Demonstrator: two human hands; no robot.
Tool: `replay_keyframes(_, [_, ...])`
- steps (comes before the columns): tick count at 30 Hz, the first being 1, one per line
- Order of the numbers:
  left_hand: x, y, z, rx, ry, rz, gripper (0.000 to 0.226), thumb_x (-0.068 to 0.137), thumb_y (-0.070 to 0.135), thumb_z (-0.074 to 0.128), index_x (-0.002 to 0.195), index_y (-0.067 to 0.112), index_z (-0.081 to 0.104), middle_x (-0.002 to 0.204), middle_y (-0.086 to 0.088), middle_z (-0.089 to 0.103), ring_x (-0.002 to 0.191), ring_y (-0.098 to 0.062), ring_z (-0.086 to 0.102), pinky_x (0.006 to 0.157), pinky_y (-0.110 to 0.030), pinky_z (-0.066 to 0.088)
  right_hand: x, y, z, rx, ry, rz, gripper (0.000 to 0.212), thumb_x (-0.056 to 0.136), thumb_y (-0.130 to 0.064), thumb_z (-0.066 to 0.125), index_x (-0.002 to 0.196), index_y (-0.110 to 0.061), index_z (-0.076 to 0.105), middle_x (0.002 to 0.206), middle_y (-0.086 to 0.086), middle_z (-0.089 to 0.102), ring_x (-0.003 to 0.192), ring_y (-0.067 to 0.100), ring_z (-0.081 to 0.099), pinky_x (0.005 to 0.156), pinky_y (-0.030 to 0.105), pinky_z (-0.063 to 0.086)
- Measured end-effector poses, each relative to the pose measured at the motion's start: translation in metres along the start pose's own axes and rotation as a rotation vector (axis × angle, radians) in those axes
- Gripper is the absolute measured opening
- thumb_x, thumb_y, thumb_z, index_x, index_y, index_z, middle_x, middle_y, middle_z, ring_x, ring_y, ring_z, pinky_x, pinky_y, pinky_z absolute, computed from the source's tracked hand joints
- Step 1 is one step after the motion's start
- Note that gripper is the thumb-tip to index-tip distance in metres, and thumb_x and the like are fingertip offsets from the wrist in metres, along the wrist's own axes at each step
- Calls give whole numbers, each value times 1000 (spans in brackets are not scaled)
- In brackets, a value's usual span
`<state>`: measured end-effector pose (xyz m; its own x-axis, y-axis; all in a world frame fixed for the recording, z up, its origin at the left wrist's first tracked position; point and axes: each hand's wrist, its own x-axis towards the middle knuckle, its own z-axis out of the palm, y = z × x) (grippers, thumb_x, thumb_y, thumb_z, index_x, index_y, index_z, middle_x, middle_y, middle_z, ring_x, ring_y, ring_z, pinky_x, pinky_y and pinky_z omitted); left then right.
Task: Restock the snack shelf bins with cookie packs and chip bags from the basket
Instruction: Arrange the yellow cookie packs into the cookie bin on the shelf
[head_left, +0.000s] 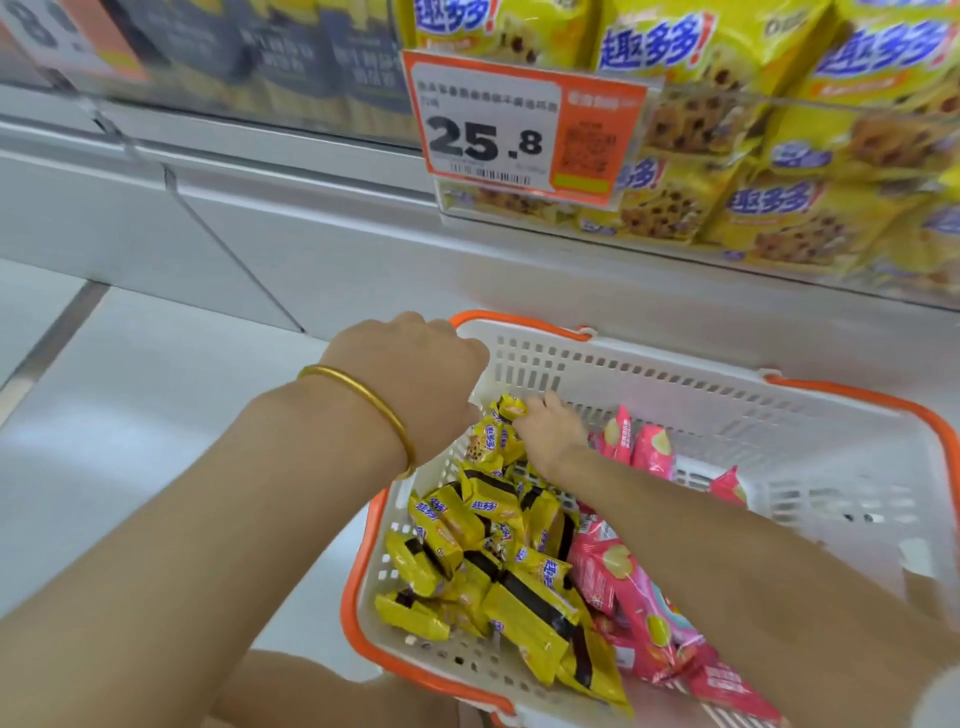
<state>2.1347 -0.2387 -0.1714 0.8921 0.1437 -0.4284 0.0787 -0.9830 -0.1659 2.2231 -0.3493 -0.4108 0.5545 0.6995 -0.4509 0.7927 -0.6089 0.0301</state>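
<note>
The left hand (415, 364), with a thin gold bangle (363, 395) on its wrist, has its fingers curled over the far left corner of a white perforated plastic basket (779, 415) with orange handles and grips the rim there. The right hand (550, 431) reaches into the basket just beside the left and pinches a small yellow cookie pack (511, 408) at its fingertips. Below the right wrist lies a heap of yellow cookie packs (493, 561). Under and to the right of the right forearm lie pink chip bags (639, 597). Above and beyond both hands, a shelf bin (519, 221) holds large yellow cookie bags (779, 208), with an orange-and-white price tag (519, 130) reading 25.8 on its front. A white floor (130, 415) lies left of the left arm.
</note>
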Motion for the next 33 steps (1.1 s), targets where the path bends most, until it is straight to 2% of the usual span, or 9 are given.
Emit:
replay_keyframes(3, [4, 5, -1, -21, -8, 23, 43, 96, 42, 39, 135, 24, 39, 129, -2, 47, 119, -23, 45, 91, -36, 41, 1, 8, -7, 107, 51, 37, 24, 88, -12, 57, 105, -24, 68, 115, 0, 57, 111, 23, 43, 89, 33, 41])
replay_keyframes(6, [7, 8, -2, -16, -33, 40, 44, 96, 42, 42, 136, 23, 39, 131, -2, 46, 120, -23, 45, 90, -36, 42, -23, 20, -35, 775, 91, 145, 30, 90, -9, 49, 99, -25, 74, 105, -11, 65, 105, 15, 54, 93, 28, 42])
replay_keyframes(9, [8, 15, -6, -42, -65, 66, 50, 93, 44, 49, 136, 22, 37, 133, -2, 44, 122, -23, 44, 93, -37, 42, -67, 35, -80, 1497, -45, 220, 29, 90, -7, 50, 91, -22, 75, 95, -7, 63, 75, 10, 52, 61, 20, 41])
replay_keyframes(13, [3, 35, -16, -165, -61, 85, 66, 80, 51, 64, 132, 20, 36, 131, -2, 43, 122, -23, 41, 96, -37, 42, -108, 48, -135, 1899, -229, 156, 27, 81, -29, 63, 107, -22, 68, 89, 8, 69, 66, 14, 54, 48, 19, 40])
replay_keyframes(17, [-1, 37, -38, -302, 236, 24, 41, 84, 40, 62, 114, 15, 49, 112, -5, 54, 105, -25, 53, 81, -31, 42, -141, 59, -170, 1896, -226, 41, 30, 95, -43, 42, 100, -20, 61, 79, 11, 70, 60, 13, 53, 48, 20, 39])
replay_keyframes(21, [-10, 21, -66, -824, 294, 66, 13, 84, 21, 68, 90, 12, 62, 78, 2, 60, 69, -11, 59, 60, -23, 46, -177, 78, -192, 1471, 251, 53, 35, 97, -45, 38, 96, -25, 67, 60, 2, 56, 47, 10, 39, 44, 22, 31])
replay_keyframes(26, [-19, 16, -86, -1350, 307, 161, 15, 88, 15, 60, 102, 9, 63, 86, -4, 71, 69, -6, 67, 59, -17, 52, -209, 77, -232, 1220, 622, -132, 11, 90, -28, 56, 96, -30, 64, 90, 3, 66, 69, 9, 61, 50, 29, 50])
replay_keyframes(29, [-21, 16, -100, -1551, 402, 221, 16, 90, 16, 58, 102, 8, 64, 93, -10, 72, 78, -16, 70, 60, -19, 54, -213, 70, -261, 1242, 752, -210, 27, 80, -17, 69, 100, -30, 57, 80, -3, 61, 53, 5, 59, 44, 27, 51])
replay_keyframes(33, [-9, 10, -114, -1493, 892, -11, 21, 87, 27, 63, 106, 21, 56, 99, -1, 67, 87, -14, 65, 66, -25, 51, -189, 78, -313, 1099, 981, -173, 30, 79, -16, 74, 100, -23, 54, 75, -3, 60, 45, 3, 54, 41, 21, 43])
